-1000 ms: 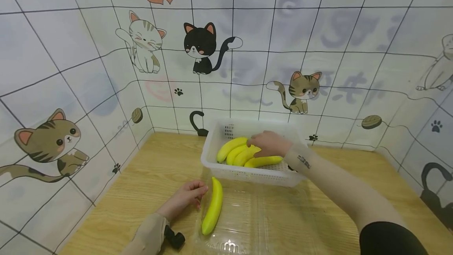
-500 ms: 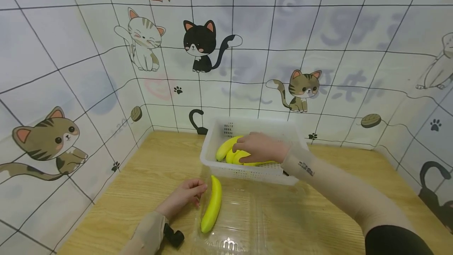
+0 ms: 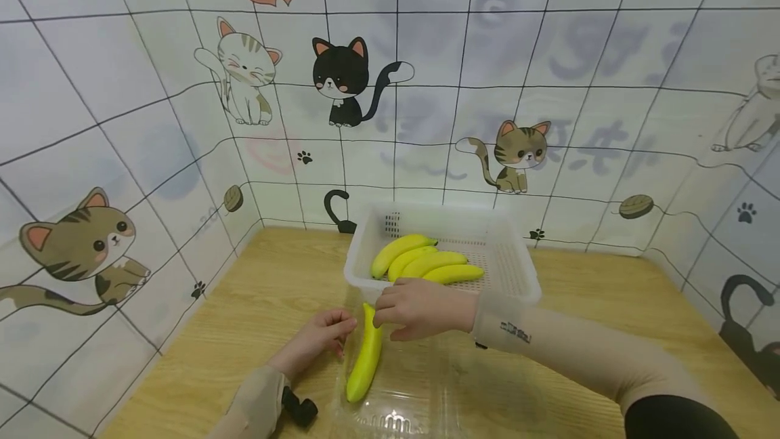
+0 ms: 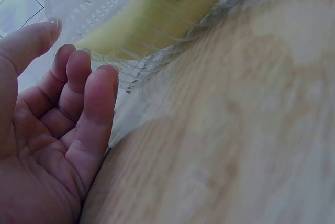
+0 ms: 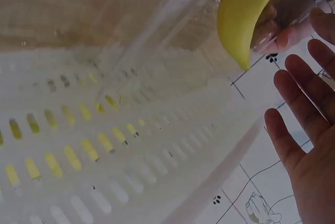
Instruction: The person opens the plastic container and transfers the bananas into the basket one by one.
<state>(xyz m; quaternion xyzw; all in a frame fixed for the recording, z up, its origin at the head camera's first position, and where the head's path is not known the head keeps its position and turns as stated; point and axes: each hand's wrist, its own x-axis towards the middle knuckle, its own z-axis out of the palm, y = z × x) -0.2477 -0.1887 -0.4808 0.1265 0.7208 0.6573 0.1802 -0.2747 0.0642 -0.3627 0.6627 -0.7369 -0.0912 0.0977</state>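
A clear plastic clamshell box (image 3: 414, 385) lies opened out on the table, and one banana (image 3: 365, 361) rests lengthwise along its left side. My left hand (image 3: 326, 334) pinches the box's left edge between thumb and fingers; the left wrist view shows the banana (image 4: 157, 25) through the ribbed plastic wall. My right hand (image 3: 420, 307) is over the far end of the box, near the banana's upper tip. Its fingers are loosely extended and hold nothing, as the right wrist view shows. Several bananas (image 3: 435, 264) lie side by side in the white basket (image 3: 514, 269).
The perforated basket stands at the back, against the cat-patterned wall covering (image 3: 439, 107), directly beyond the box. Wood-grain table (image 3: 292, 269) extends to both sides. A small black fitting (image 3: 298, 408) sits at my left wrist.
My right hand reached over the bananas in the basket, then came back toward me above the box, bringing none. The left hand and the banana in the box have stayed put.
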